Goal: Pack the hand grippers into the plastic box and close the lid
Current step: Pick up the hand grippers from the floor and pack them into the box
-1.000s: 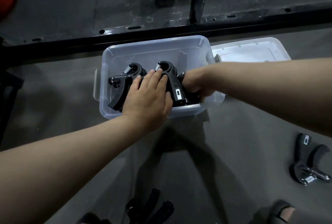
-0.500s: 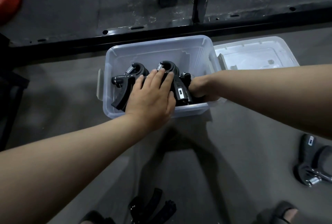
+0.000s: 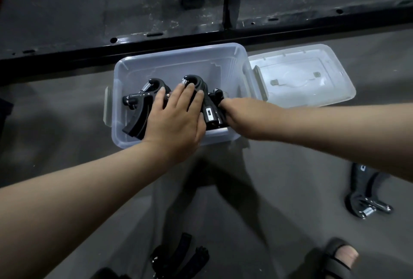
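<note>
Little movement since earlier frames: both hands remain inside plastic box (image 3: 178,59), view shifted slightly.

Left hand (image 3: 176,120) flat, fingers straight, pressing on packed hand grippers (image 3: 145,97).
Right hand (image 3: 232,111) reaches in at box's right end; fingers hidden, grasp cannot be told.
Lid (image 3: 312,77) off, on floor touching box's right side.
Outstanding: loose gripper (image 3: 362,196) at floor's right edge, another pair (image 3: 181,254) at near edge; lid not closed.
Judgement: roughly half done.

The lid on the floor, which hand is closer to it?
The right hand. It reaches into the box at the end nearest the lid. The left hand lies flat on the hand grippers, farther away.
</note>
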The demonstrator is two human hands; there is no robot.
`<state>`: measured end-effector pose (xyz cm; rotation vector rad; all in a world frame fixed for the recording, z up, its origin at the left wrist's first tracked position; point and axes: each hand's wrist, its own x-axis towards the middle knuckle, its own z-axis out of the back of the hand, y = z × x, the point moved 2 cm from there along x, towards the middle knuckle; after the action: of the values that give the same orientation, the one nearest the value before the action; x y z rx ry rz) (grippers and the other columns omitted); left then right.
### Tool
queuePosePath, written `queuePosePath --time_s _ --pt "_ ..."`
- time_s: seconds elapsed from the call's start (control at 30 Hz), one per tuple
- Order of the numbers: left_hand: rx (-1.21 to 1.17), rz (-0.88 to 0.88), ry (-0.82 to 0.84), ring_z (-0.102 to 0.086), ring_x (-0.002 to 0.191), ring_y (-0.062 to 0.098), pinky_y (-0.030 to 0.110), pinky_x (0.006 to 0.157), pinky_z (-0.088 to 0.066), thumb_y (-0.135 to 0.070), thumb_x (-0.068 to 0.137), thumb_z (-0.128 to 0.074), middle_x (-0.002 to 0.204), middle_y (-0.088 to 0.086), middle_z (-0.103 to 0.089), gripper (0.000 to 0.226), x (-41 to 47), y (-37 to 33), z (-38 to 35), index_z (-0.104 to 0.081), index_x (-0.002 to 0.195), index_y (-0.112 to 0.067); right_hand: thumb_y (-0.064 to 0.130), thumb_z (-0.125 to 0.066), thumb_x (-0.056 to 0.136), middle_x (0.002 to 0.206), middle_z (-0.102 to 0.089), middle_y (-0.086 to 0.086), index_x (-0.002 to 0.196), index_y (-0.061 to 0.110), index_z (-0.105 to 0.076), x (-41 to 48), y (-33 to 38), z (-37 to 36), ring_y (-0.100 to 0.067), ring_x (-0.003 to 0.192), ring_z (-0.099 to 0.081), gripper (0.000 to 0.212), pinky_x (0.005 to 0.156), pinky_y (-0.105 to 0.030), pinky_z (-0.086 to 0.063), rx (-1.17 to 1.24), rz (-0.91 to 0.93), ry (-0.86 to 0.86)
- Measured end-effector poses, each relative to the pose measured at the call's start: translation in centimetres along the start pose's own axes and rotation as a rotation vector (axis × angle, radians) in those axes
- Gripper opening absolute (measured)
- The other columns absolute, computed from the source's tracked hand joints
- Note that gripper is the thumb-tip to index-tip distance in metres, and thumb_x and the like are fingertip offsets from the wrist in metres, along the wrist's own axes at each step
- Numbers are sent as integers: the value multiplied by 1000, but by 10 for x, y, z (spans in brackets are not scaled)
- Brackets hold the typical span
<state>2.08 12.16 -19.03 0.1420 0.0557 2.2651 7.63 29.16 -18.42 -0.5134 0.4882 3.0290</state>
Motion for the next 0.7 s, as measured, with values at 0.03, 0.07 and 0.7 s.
queuePosePath --time_s 0.03,0.07,0.7 --pt "10 -26 -13 -38 140 30 56 113 -25 -36 95 -32 149 13 -44 56 1 -2 1 -47 143 -9 19 -39 97 93 -58 -10 96 10 -49 -8 -2 -4 -32 85 -56 13 68 -42 -44 18 55 -62" --pt "9 -42 -27 -40 139 29 56 112 -26 -35 95 -33 148 12 -46 55 2 -5 2 -49 141 -9 19 -38 98 90 -57 -8 94 11 -49 -16 -5 -8 -29 82 -54 14 70 -45 -44 24 115 -127" --pt "-24 -214 60 -44 130 39 52 112 -31 -38 98 -21 148 26 -38 61 48 -100 4 -37 145 -3 30 -49 91 161 1 -11 142 36 -36 -190 -139 -126 -33 146 -10 53 115 -48 -16 184 -918 88"
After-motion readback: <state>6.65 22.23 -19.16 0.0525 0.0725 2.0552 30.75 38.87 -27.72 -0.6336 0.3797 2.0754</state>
